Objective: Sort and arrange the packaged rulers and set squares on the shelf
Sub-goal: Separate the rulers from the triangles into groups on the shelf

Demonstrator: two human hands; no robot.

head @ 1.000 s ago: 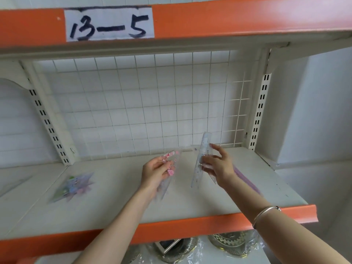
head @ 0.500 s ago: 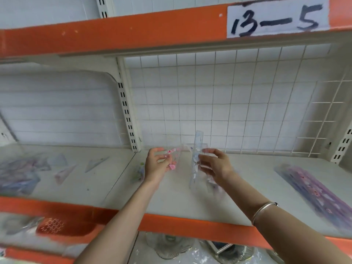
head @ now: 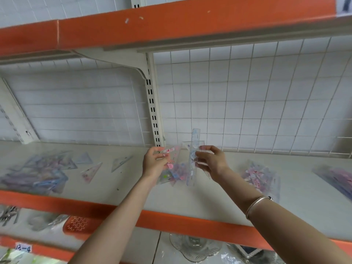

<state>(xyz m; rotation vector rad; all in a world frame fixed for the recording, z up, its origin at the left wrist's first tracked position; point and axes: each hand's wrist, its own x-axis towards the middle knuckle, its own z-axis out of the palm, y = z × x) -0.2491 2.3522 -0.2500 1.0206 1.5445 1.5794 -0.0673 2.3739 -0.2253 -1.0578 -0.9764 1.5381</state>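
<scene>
My left hand (head: 154, 162) pinches a clear packet with a pink-printed set square (head: 174, 151) above the white shelf (head: 122, 180). My right hand (head: 211, 161) holds a clear blue-printed ruler (head: 194, 149) upright, close beside the left hand. Under both hands lies a small pile of packets (head: 175, 173). A larger heap of packets (head: 38, 174) covers the shelf's left end. Loose set squares (head: 91, 169) lie between that heap and my hands. Another pile (head: 261, 178) sits to the right, and long purple rulers (head: 337, 178) lie at the far right.
An orange shelf lip (head: 181, 223) runs across the front. A white slotted upright (head: 152, 103) and wire grid back panel (head: 247, 96) stand behind. An orange upper shelf edge (head: 171, 21) hangs overhead. Glassware (head: 194, 246) and an orange basket (head: 76, 224) sit on the lower shelf.
The view has swung left, bringing the left bay and its heap of packets into sight. My hands still hold the same set square and ruler, now over the small pile.
</scene>
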